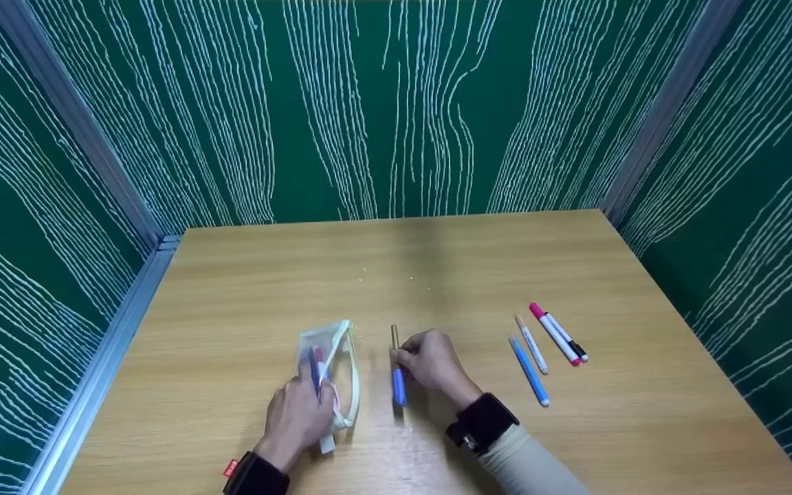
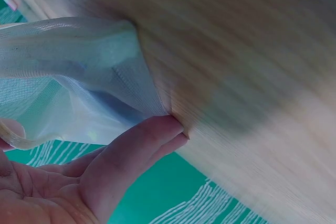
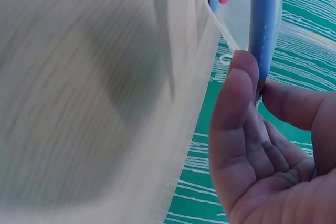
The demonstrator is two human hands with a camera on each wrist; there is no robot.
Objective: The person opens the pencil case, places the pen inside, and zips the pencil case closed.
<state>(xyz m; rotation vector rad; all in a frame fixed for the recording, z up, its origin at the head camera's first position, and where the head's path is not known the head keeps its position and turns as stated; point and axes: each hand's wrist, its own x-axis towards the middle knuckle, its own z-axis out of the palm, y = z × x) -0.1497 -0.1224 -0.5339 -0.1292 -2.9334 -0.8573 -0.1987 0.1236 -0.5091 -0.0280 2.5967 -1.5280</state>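
Observation:
A pale mesh pouch (image 1: 316, 335) with a whitish zipped rim lies left of centre, its mouth gaping to the right. My left hand (image 1: 296, 416) grips it along the near left side; in the left wrist view the fingertips are at a lower corner of the mesh (image 2: 89, 51). Blue and red-tipped pens show in the pouch. Just right of its mouth, my right hand (image 1: 436, 361) pinches a marker (image 1: 399, 386) between thumb and fingers. This marker has a blue cap (image 3: 265, 22) pointing toward me and a brownish barrel pointing away.
To the right on the wooden table (image 1: 231, 289) lie a blue marker (image 1: 528, 371), a slim white pen (image 1: 532, 347), a white marker with pink ends (image 1: 554, 333) and a black-capped white pen (image 1: 577, 350) beside it. Green walls with white lines enclose the table.

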